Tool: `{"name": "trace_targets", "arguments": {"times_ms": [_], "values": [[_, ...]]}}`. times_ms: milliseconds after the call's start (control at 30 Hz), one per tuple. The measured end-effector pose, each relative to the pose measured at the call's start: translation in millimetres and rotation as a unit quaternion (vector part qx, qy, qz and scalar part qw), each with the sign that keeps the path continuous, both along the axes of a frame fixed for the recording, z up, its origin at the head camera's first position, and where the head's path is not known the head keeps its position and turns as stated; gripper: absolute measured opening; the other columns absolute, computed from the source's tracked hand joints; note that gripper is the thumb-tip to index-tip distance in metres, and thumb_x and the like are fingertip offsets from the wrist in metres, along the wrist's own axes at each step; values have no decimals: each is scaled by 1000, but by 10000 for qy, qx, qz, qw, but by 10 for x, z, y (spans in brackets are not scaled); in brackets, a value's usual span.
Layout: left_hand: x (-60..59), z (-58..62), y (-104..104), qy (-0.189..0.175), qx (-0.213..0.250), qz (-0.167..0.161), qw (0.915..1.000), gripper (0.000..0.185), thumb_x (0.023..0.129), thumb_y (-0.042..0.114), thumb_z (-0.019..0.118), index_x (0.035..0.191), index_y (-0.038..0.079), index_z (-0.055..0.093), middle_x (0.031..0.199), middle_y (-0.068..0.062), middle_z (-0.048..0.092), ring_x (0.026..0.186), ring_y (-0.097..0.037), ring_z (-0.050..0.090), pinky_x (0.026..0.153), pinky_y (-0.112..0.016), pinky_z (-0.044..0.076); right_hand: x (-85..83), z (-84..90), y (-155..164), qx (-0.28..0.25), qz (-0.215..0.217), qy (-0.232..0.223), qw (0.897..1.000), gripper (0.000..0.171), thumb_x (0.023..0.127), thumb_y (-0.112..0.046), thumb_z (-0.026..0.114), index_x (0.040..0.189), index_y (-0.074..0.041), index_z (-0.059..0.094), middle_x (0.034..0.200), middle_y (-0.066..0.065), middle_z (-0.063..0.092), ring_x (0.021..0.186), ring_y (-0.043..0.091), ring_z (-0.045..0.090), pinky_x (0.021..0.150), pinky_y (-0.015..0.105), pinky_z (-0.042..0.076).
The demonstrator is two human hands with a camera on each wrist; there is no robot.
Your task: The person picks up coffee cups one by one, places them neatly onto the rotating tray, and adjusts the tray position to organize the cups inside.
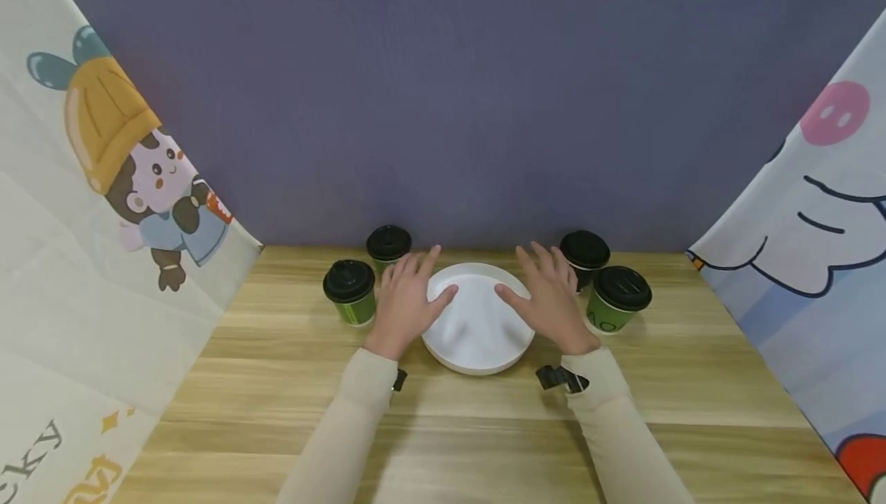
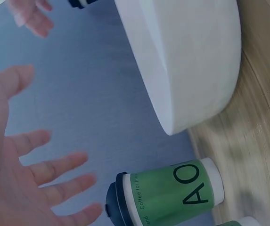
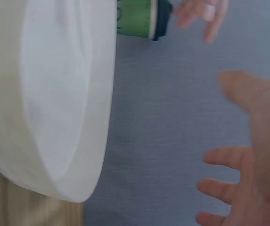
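Observation:
A round white tray (image 1: 477, 327) with a raised rim lies on the wooden table between my hands. My left hand (image 1: 408, 300) hovers over its left edge, fingers spread and nothing in them. On the other side my right hand (image 1: 551, 296) is held above the right edge, likewise spread and holding nothing. Two lidded paper coffee cups stand left of the tray: a green cup (image 1: 351, 294) in front and another cup (image 1: 388, 246) behind, partly covered by my left hand. To the right are a green cup (image 1: 614, 300) and a black-lidded cup (image 1: 584, 254) behind it.
A dark blue-grey partition (image 1: 471, 104) rises along the table's back edge. Printed white sheets hang at the left (image 1: 69, 258) and right (image 1: 803, 258). Bare wooden tabletop (image 1: 477, 442) shows in front of the tray.

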State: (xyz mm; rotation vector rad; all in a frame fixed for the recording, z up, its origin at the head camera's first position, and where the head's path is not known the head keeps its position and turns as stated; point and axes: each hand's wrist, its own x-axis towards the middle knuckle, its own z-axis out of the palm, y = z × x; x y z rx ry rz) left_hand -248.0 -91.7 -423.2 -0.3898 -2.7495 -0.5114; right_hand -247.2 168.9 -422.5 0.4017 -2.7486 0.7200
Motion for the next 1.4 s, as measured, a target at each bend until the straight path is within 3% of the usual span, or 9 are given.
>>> {"name": "trace_targets", "arguments": {"times_ms": [100, 200, 367, 633, 833, 1100, 1267, 1400], "values": [[46, 3, -29, 184, 269, -103, 9994, 57, 97, 51, 64, 143, 17, 60, 137, -9, 66, 127, -35, 60, 106, -55, 45, 49, 32, 28, -268, 138, 137, 9995, 67, 96, -43, 70, 149, -7, 50, 160, 24, 34, 149, 51, 19, 114, 73, 15], [91, 10, -82, 376, 565, -157, 9976, 43, 96, 43, 67, 129, 16, 70, 126, -6, 72, 114, -32, 67, 95, -53, 53, 86, 91, 55, -433, 233, 280, 9984, 54, 96, -35, 72, 140, -6, 59, 153, 24, 43, 143, 48, 28, 112, 70, 21], [154, -7, -202, 474, 1016, -32, 9937, 32, 95, 38, 70, 118, 17, 74, 110, -7, 76, 96, -27, 71, 78, -47, 57, 116, 171, 92, -655, 373, 543, 9957, 43, 96, -28, 72, 130, -3, 65, 142, 23, 54, 135, 47, 37, 110, 65, 27], [171, -24, -285, 107, 1347, -60, 9908, 23, 96, 32, 71, 113, 17, 75, 95, -3, 74, 76, -15, 67, 66, -37, 52, 166, 234, 358, -958, 328, 683, 9925, 39, 98, -24, 71, 129, -2, 65, 137, 24, 57, 131, 47, 42, 105, 66, 34], [159, -50, -308, 59, 1279, -23, 9918, 15, 95, 28, 73, 104, 17, 76, 75, 3, 67, 59, -10, 56, 56, -31, 45, 225, 297, 569, -1117, 28, 559, 9922, 40, 101, -26, 66, 132, -1, 62, 140, 26, 53, 129, 48, 41, 101, 67, 34], [137, -141, -291, -268, 993, -15, 9947, 12, 94, 27, 71, 89, 17, 68, 51, 6, 42, 48, -12, 44, 46, -30, 37, 246, 322, 729, -1328, -90, 525, 9897, 38, 102, -24, 64, 132, -1, 62, 142, 29, 51, 135, 54, 35, 105, 71, 29], [132, -178, -267, -455, 780, 20, 9959, 18, 94, 29, 71, 85, 17, 63, 52, 5, 48, 53, -15, 51, 48, -30, 39, 227, 292, 847, -1358, -282, 646, 9882, 38, 102, -21, 64, 131, 3, 61, 138, 31, 51, 131, 56, 35, 102, 70, 29], [126, -206, -273, -710, 730, 94, 9948, 24, 94, 30, 71, 77, 18, 60, 58, 2, 54, 58, -17, 54, 50, -30, 39, 208, 259, 978, -1353, -478, 766, 9867, 39, 100, -17, 66, 131, 6, 60, 136, 34, 52, 131, 57, 37, 107, 70, 23]]}}
